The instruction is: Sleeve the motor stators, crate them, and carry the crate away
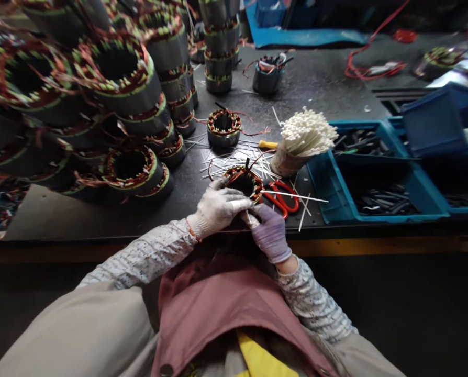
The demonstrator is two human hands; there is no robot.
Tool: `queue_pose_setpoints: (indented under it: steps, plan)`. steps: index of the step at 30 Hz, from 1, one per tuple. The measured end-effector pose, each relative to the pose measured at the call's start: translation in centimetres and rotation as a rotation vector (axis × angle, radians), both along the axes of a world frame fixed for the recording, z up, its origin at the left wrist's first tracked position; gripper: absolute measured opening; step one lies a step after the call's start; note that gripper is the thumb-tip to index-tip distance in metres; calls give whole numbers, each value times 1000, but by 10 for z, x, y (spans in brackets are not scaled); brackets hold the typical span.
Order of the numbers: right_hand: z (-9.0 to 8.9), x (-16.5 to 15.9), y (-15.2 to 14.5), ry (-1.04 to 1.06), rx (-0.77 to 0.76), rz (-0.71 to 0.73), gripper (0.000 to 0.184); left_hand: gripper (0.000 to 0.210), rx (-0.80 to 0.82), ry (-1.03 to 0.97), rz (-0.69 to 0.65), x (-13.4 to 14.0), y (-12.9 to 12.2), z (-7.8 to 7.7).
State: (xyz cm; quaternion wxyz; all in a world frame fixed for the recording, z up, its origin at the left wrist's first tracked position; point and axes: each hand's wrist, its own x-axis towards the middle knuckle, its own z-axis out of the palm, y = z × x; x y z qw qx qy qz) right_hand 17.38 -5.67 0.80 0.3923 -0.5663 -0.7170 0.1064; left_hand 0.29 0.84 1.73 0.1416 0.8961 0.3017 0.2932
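Note:
A motor stator (234, 173) with copper windings lies at the bench's front edge, its bore facing up. My left hand (220, 207), in a whitish glove, is wrapped over its near left side. My right hand (271, 230), in a purple glove with pale fingertips, is closed at the near right rim; its pinch is hidden. A white tie strip (297, 196) sticks out rightward from the stator, above my right hand. Red-handled scissors (291, 199) lie just right of the stator. Behind it, many loose white strips (253, 162) are scattered.
Stacked stators (127, 104) crowd the left. Another stator (223, 128) stands behind mine, and one with wires (268, 76) farther back. A bundle of white strips (308, 133) stands upright beside a yellow handle (268, 144). Blue bins (426, 188) with dark sleeves line the right.

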Motion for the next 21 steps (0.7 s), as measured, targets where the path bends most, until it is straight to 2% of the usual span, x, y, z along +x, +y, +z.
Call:
queue_pose_setpoints:
  steps: [3,5,8,10,12,15,18,21]
  plan:
    - [7,3,4,-287,213,-66,23,22,-19,23,-33,0,4,1]
    - [19,4,7,-455,264,-42,24,22,-48,37,-47,-1,6,1]
    - [36,9,2,-570,253,176,29,22,-137,33,-47,-3,10,2]
    - [45,14,-12,-541,248,340,25,23,-205,25,-38,-4,13,3]
    - [52,17,-27,-393,210,368,17,32,-253,18,-40,-7,16,6]
    - [60,7,-31,120,-19,176,19,29,-257,58,-114,-10,19,12]
    - [65,-19,0,615,-266,91,35,25,-200,186,-171,-13,18,18]
    - [64,-36,48,928,-390,89,40,25,-156,313,-171,-13,11,22]
